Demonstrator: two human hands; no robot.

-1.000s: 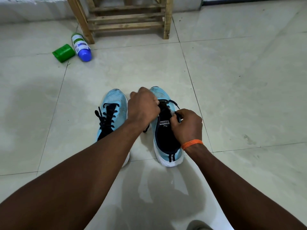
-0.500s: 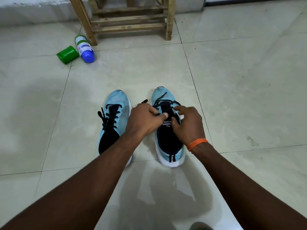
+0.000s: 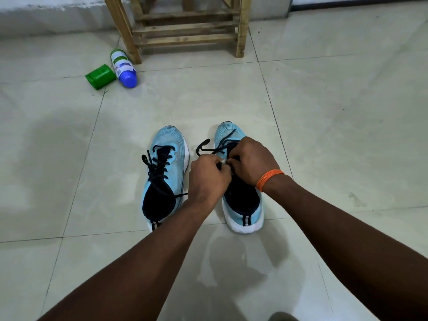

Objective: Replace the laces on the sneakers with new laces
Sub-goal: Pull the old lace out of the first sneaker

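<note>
Head camera view: a light-blue right sneaker point(image 3: 251, 218) stands on the tiled floor point(image 3: 347, 135), toe pointing away, while a person handles its black lace point(image 3: 203, 142). Both hands meet over the shoe's throat with fingers curled tight. The left hand point(image 3: 208, 177) pinches the lace near the tongue. The right hand point(image 3: 252, 161), with an orange band point(image 3: 269, 178) on its wrist, grips the lace just opposite, the two hands' fingers touching. A loose end of the lace loops out to the left over the gap between the shoes, and another strand runs forward across the toe. Just beside it the matching left sneaker point(image 3: 169, 140) sits parallel, threaded in black up its front, one strand trailing toward the left forearm. Well beyond the shoes, a green cylindrical container point(image 3: 100, 76) lies on its side against a white bottle with a blue cap point(image 3: 124, 68), also lying down, next to the leg of a wooden slatted stand point(image 3: 185, 31) by the wall.
</note>
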